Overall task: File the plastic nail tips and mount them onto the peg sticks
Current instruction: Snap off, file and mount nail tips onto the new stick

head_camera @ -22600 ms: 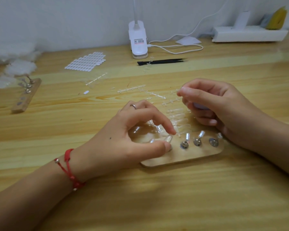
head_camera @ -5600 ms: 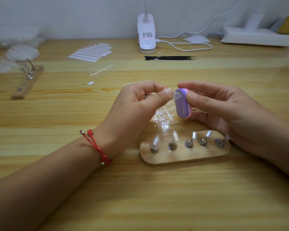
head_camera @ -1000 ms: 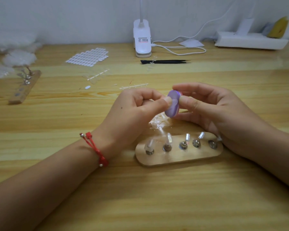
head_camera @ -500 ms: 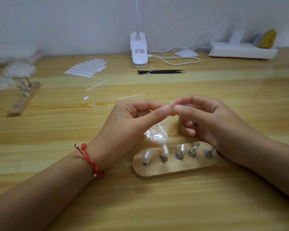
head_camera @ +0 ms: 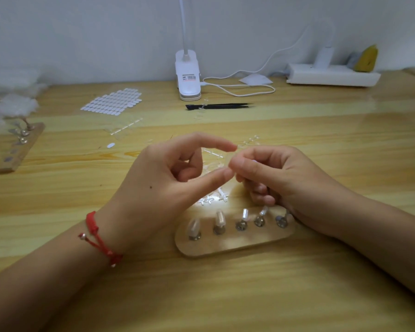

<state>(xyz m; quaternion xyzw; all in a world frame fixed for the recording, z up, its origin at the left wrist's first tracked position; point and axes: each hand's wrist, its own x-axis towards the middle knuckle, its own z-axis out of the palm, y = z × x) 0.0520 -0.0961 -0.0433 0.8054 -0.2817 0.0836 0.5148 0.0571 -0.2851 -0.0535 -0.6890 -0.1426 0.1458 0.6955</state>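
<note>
- Left hand [head_camera: 168,178] is pinching a clear nail tip [head_camera: 231,158] between forefinger and thumb, with the other fingers tucked in.
- Right hand [head_camera: 273,173] is curled up, thumb and forefinger on the same tip from the other side. Looks like a shared pinch. There's a hint of lilac inside the fist, can't tell what it is.
- The tip is up in the air, just behind the wooden stand [head_camera: 233,245], which runs left-to-right in front of the person.
- The two left pegs already wear mounted tips [head_camera: 194,227]. The bare-looking pegs [head_camera: 259,220] sit right under the right hand, so I'd guess that hand has the shorter trip — down and toward the body.
- The tip is see-through, so its long axis is anyone's guess.
- Only writing around: red print on the lamp [head_camera: 187,75] label — too small to read.
</note>
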